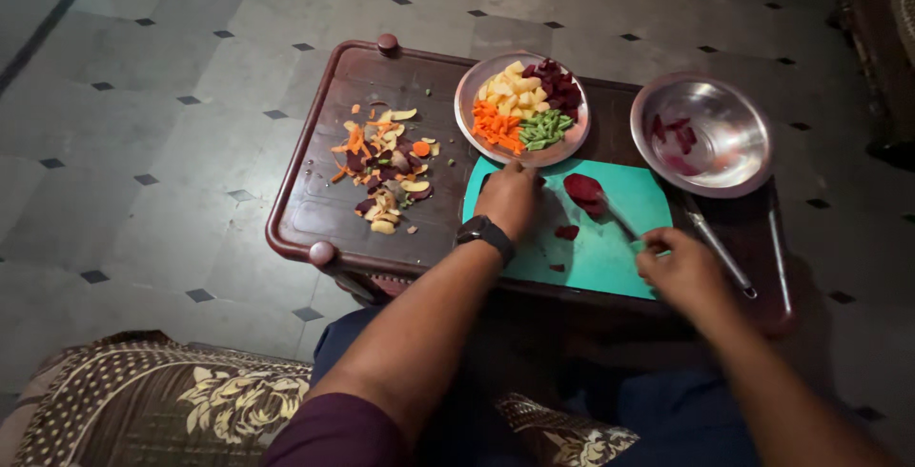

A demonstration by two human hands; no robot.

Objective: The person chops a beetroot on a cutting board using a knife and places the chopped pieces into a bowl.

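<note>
A plate (pixel 469 114) sits behind the cutting board (pixel 610 257), peelings (pixel 386 172) left, bowl (pixel 739 176) right.

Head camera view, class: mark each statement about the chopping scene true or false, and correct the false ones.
1. The cutting board is green. True.
2. The right hand rests flat on the plate. False: it holds a knife against the beetroot piece on the board.
3. The plate holds chopped vegetables in several colours. True.
4. The steel bowl is full of carrot. False: it holds only a few dark red bits.
5. Peelings lie on the table left of the board. True.
6. The left hand wears no watch. False: a dark watch is on its wrist.
</note>
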